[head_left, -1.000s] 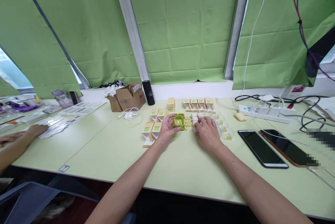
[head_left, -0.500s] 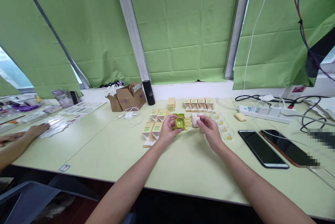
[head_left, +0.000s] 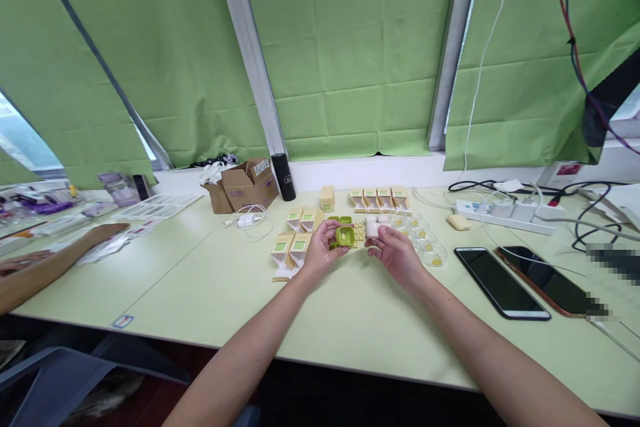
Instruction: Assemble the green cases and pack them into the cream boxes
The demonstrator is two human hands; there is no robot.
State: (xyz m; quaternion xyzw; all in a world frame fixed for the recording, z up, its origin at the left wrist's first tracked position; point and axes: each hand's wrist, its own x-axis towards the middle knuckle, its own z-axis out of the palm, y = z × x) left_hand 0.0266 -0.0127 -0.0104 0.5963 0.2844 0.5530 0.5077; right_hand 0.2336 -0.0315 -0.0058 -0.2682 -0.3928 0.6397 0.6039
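Observation:
My left hand (head_left: 323, 250) is closed round a small green case (head_left: 345, 236), held just above the pale green table (head_left: 210, 280). My right hand (head_left: 395, 250) pinches a small white earbud case (head_left: 373, 229) right beside the green one, a little to its right. Behind my hands lie several small yellow boxes (head_left: 379, 198) in a row, more yellow boxes (head_left: 291, 246) to the left, and several clear plastic trays (head_left: 428, 240) to the right.
Two phones (head_left: 503, 282) lie flat at the right, with a power strip (head_left: 500, 214) and cables behind them. A brown cardboard box (head_left: 249, 184) and a black cylinder (head_left: 283, 176) stand at the back. Another person's arm (head_left: 45, 267) rests on the table at far left.
My right hand lifted a white case from the pile and brought it left, next to the green case. My left hand tilted the green case. The other person's hand shifted right.

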